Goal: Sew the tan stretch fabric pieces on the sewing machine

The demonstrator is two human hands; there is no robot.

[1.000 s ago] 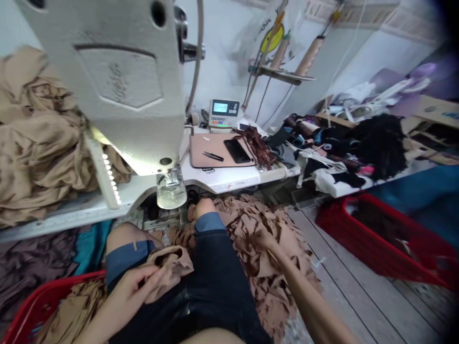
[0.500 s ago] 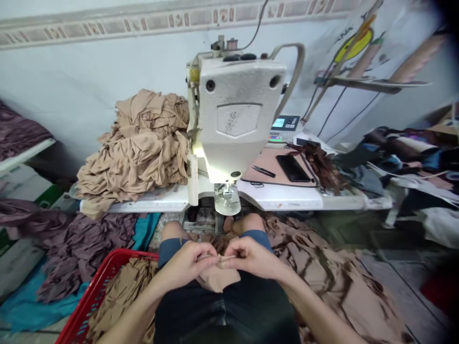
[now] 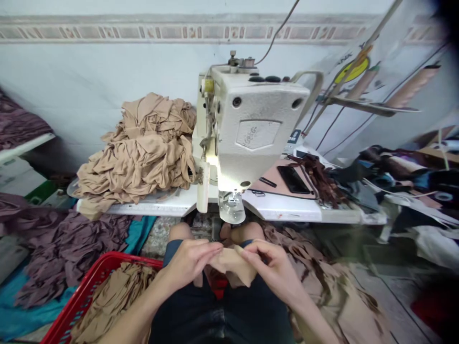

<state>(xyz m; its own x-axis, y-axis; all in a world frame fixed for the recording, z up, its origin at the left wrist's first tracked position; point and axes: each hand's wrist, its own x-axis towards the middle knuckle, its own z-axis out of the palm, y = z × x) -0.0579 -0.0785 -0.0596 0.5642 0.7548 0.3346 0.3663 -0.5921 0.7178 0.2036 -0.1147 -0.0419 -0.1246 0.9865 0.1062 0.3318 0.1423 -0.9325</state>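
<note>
A small piece of beige fabric (image 3: 231, 263) is stretched between my hands, just above my lap. My left hand (image 3: 195, 258) pinches its left end between thumb and fingers. On the other side, my right hand (image 3: 268, 265) grips the right end, with the thumb on top and the cloth's lower corner hanging down. In front of my knees stands a white sewing machine (image 3: 258, 112), its lamp lit over the needle area and presser foot (image 3: 233, 198). The hands are below the table edge, apart from the machine.
Beige garments (image 3: 139, 148) are heaped left of the machine. A red basket (image 3: 96, 265) with beige cloth stands at my left, beside purple cloth (image 3: 71, 248). A phone (image 3: 294, 180) and a dark slim tool (image 3: 267, 182) lie on the right. More beige cloth (image 3: 344, 291) lies at lower right.
My hands have moved apart, spreading the beige fabric that was bunched between the fingertips. The view has shifted, so the machine appears further right and lower.
</note>
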